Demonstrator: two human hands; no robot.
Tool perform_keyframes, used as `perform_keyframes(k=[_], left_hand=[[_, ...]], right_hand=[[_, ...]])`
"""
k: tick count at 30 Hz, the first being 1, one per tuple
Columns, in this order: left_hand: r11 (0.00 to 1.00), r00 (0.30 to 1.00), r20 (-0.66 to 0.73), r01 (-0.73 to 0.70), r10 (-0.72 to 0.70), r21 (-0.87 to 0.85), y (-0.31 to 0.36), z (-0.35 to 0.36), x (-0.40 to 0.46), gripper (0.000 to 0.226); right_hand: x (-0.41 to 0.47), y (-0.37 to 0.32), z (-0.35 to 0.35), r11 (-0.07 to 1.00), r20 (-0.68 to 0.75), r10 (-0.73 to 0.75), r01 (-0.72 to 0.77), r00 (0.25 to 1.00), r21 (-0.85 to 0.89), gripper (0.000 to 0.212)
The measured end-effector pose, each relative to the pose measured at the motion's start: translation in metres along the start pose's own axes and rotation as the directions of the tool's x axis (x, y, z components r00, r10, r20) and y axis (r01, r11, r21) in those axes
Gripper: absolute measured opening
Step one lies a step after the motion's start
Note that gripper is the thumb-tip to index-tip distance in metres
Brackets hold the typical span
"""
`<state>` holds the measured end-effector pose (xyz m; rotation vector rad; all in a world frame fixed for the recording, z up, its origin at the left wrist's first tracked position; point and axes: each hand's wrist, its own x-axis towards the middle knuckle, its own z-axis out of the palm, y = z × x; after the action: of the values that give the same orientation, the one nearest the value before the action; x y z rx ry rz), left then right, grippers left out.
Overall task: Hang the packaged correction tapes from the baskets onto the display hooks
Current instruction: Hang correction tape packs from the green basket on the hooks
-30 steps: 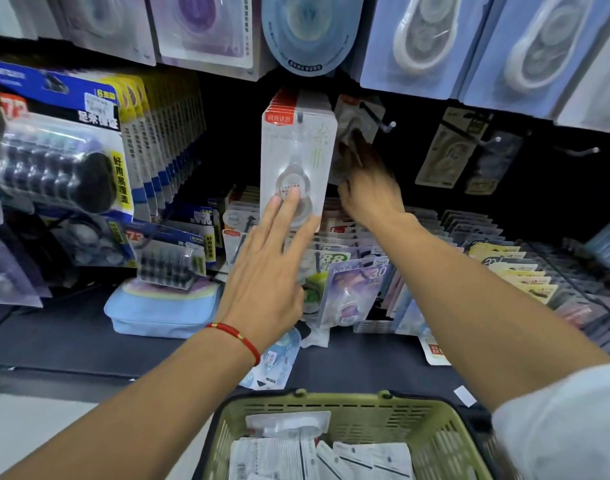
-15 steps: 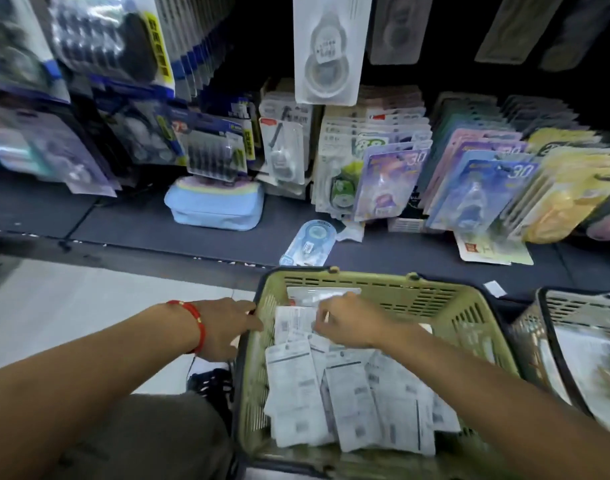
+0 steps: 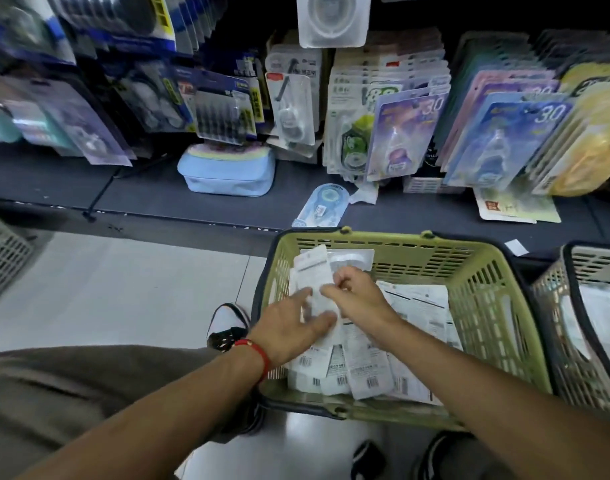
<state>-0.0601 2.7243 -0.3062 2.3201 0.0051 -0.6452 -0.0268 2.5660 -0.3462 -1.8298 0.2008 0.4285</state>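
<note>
A green basket [image 3: 483,306] on the floor holds several white packaged correction tapes lying back side up [image 3: 362,372]. Both hands are inside it. My right hand [image 3: 357,297] pinches the side of one white pack [image 3: 314,271] that stands tilted up from the pile. My left hand [image 3: 289,327], red cord at the wrist, has its thumb and fingers round the lower part of the same pack. One white pack [image 3: 333,19] hangs from a display hook at the top.
A grey basket [image 3: 594,327] with more packs stands to the right, another grey basket [image 3: 2,258] at the far left. A dark shelf [image 3: 158,195] carries a blue pouch [image 3: 227,174], a loose blue tape pack [image 3: 322,206] and rows of hanging packs. My shoe [image 3: 227,323] is beside the green basket.
Both hands left the hanging pack and came down into the green basket. The left hand moved from the basket's rim onto a pack, which the two hands now lift from the pile.
</note>
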Motion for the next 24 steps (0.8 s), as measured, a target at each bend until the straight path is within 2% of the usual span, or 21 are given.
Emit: perform_keyframes(k=[2,3,4,5,6,7,8,9,10,11,12,14,16,17,19,21,22,24], left_hand=[[0.917,0.997,-0.035,0.043,-0.062,-0.398,0.006,0.009,0.002,0.059],[0.856,0.99,-0.087,0.047,-0.106,-0.514,0.005,0.012,0.004,0.057],[0.816,0.98,-0.135,0.044,-0.149,-0.576,0.002,0.012,0.007,0.051],[0.802,0.968,-0.168,0.051,-0.186,-0.595,-0.001,0.01,0.009,0.042],[0.797,0.956,-0.191,0.065,-0.222,-0.601,-0.006,0.008,0.011,0.032],[0.785,0.944,-0.197,0.091,-0.263,-0.613,-0.01,0.006,0.013,0.024],[0.766,0.935,-0.19,0.117,-0.3,-0.632,-0.014,0.005,0.015,0.021],[0.75,0.927,-0.178,0.141,-0.329,-0.647,-0.017,0.003,0.016,0.02],[0.742,0.924,-0.174,0.151,-0.342,-0.653,-0.018,0.001,0.017,0.02],[0.741,0.922,-0.18,0.148,-0.343,-0.655,-0.019,0.0,0.017,0.018],[0.746,0.921,-0.194,0.136,-0.338,-0.652,-0.019,0.0,0.017,0.017],[0.772,0.92,-0.219,0.123,-0.324,-0.624,-0.019,0.0,0.017,0.018],[0.792,0.925,-0.221,0.121,-0.308,-0.598,-0.016,-0.001,0.016,0.015],[0.792,0.926,-0.219,0.12,-0.306,-0.598,-0.016,-0.001,0.017,0.012],[0.793,0.92,-0.233,0.121,-0.316,-0.598,-0.015,-0.002,0.017,0.01],[0.8,0.913,-0.247,0.124,-0.324,-0.588,-0.016,-0.002,0.018,0.014],[0.795,0.914,-0.242,0.126,-0.326,-0.593,-0.016,-0.001,0.018,0.017],[0.752,0.919,-0.207,0.129,-0.336,-0.647,-0.015,0.002,0.019,0.023]], right_hand=[[-0.002,-0.012,-0.001,0.953,0.13,0.041,-0.078,0.991,0.293,0.019],[-0.003,-0.014,-0.002,0.919,0.154,0.046,-0.102,0.987,0.381,0.021],[-0.004,-0.014,-0.003,0.914,0.12,0.032,-0.078,0.992,0.399,0.019],[-0.004,-0.008,-0.006,0.957,0.035,0.01,-0.02,0.999,0.289,0.016],[-0.005,0.001,-0.01,0.999,-0.055,-0.031,0.033,0.998,0.041,0.015],[-0.005,0.014,-0.015,0.95,-0.102,-0.063,0.029,0.993,-0.311,0.018],[-0.006,0.027,-0.019,0.787,-0.095,-0.046,-0.023,0.994,-0.617,0.031],[-0.008,0.042,-0.022,0.604,-0.063,0.037,-0.073,0.997,-0.793,0.055],[-0.011,0.056,-0.022,0.482,-0.024,0.146,-0.093,0.989,-0.871,0.082],[-0.015,0.068,-0.02,0.428,0.015,0.243,-0.093,0.97,-0.899,0.103],[-0.019,0.077,-0.017,0.422,0.057,0.297,-0.077,0.953,-0.903,0.114],[-0.024,0.09,-0.01,0.452,0.115,0.278,-0.024,0.954,-0.892,0.113],[-0.024,0.091,-0.009,0.518,0.099,0.166,-0.001,0.981,-0.856,0.087],[-0.021,0.087,-0.012,0.571,0.044,0.101,-0.021,0.994,-0.821,0.069],[-0.014,0.077,-0.021,0.711,-0.159,0.026,-0.13,0.987,-0.692,0.042],[-0.008,0.06,-0.028,0.865,-0.353,0.026,-0.198,0.935,-0.461,0.029],[-0.007,0.051,-0.031,0.933,-0.419,0.033,-0.178,0.907,-0.312,0.021],[-0.005,0.031,-0.03,0.998,-0.439,0.061,-0.066,0.896,0.003,0.009]])
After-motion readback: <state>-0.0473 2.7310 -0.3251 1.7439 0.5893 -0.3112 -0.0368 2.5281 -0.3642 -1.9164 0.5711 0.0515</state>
